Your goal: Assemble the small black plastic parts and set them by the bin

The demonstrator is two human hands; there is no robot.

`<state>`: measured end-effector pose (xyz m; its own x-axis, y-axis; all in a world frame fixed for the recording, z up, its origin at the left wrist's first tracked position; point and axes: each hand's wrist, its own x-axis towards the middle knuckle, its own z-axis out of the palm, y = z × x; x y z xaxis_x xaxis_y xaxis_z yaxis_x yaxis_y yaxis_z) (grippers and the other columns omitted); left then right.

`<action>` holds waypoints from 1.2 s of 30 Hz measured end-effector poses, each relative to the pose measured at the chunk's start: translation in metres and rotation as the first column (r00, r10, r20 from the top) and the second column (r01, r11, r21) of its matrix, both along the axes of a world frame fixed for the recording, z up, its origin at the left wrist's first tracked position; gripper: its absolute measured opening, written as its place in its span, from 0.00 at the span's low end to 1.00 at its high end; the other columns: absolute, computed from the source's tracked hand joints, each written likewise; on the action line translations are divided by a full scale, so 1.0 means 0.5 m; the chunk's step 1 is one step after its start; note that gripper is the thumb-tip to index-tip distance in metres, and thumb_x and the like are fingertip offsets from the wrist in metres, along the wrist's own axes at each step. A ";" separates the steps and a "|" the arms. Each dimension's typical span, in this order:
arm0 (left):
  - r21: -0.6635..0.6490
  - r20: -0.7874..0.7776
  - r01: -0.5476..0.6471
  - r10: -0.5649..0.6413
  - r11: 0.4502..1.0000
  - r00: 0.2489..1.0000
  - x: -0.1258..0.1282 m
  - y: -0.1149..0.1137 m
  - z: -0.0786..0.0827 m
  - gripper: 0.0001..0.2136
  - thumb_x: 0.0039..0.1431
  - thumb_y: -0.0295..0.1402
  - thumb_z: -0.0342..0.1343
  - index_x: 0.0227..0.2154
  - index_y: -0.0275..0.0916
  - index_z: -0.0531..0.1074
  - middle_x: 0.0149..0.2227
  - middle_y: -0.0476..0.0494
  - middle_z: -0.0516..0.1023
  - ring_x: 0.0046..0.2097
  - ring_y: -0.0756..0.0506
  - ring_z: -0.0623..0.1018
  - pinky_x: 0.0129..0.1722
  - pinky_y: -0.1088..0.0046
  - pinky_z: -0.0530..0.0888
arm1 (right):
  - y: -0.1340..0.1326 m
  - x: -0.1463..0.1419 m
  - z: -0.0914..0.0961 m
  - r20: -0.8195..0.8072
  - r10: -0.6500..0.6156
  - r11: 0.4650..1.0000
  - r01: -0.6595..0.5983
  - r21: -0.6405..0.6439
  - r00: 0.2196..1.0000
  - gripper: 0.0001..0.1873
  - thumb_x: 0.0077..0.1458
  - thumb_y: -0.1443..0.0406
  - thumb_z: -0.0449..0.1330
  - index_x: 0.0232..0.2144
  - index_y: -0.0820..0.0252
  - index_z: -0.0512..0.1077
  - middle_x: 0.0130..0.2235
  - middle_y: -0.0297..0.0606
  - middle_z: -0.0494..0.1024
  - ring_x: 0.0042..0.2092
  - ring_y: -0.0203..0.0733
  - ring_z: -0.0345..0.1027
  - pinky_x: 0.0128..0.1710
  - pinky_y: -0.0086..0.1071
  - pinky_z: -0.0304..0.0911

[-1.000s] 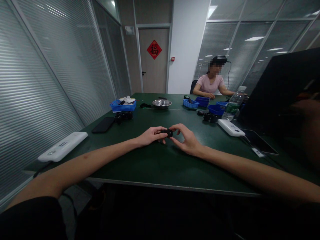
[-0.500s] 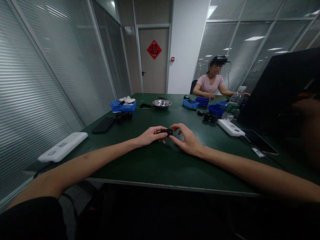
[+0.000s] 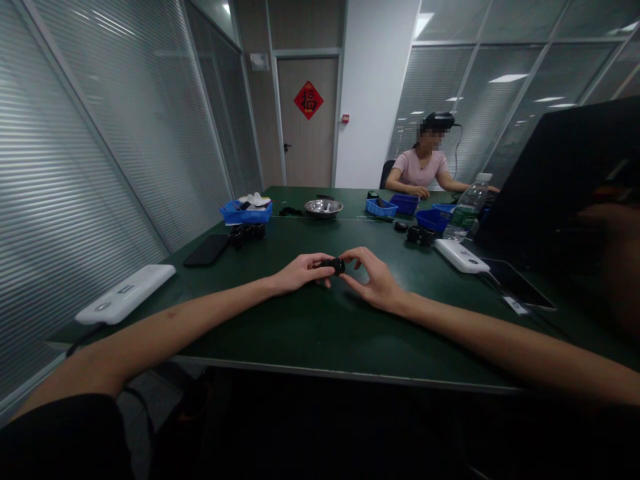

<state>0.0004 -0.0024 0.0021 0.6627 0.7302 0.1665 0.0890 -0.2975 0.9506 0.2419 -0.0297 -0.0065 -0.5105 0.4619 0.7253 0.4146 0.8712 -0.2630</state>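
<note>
Over the middle of the green table [image 3: 310, 333], my left hand [image 3: 300, 272] grips a small black cylindrical part [image 3: 339, 266] between thumb and fingers. The part lies roughly level, its right end pointing towards my right hand [image 3: 373, 280]. Thumb and index finger of that hand curve around this right end, with their tips at its upper and lower edges. My left fingers cover much of the part's left side, and its exact kind is too small to make out.
Black cylindrical pieces [image 3: 247, 235] sit by a blue basket [image 3: 246, 213] at left; more black pieces [image 3: 421, 235] lie at right. A steel bowl [image 3: 324, 209], a water bottle [image 3: 467, 208] and white power banks [image 3: 461, 256] are around. A co-worker [image 3: 420, 167] sits across.
The black part has turned slightly between my fingers, its right end now looking rounder. My two hands have stayed almost in place.
</note>
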 end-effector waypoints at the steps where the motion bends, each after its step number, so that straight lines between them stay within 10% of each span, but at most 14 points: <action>1: 0.002 -0.001 0.005 -0.005 1.000 1.000 0.000 0.000 -0.001 0.26 0.61 0.45 0.65 0.54 0.31 0.73 0.35 0.41 0.82 0.36 0.47 0.80 0.37 0.72 0.69 | 0.000 0.000 0.000 0.005 0.010 1.000 -0.010 0.006 1.000 0.17 0.63 0.68 0.62 0.53 0.53 0.67 0.48 0.44 0.75 0.48 0.51 0.70 0.42 0.45 0.72; 36: 0.018 0.014 -0.001 0.000 1.000 1.000 -0.003 0.002 -0.001 0.26 0.61 0.45 0.65 0.54 0.32 0.72 0.35 0.42 0.81 0.36 0.47 0.80 0.36 0.72 0.69 | -0.006 -0.005 0.007 0.038 -0.066 0.997 0.067 -0.026 0.997 0.16 0.65 0.63 0.62 0.54 0.54 0.67 0.46 0.43 0.75 0.48 0.51 0.70 0.47 0.48 0.71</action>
<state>-0.0009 -0.0014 0.0014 0.6597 0.7273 0.1890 0.0760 -0.3147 0.9461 0.2396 -0.0324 -0.0033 -0.5044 0.5146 0.6934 0.4809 0.8344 -0.2694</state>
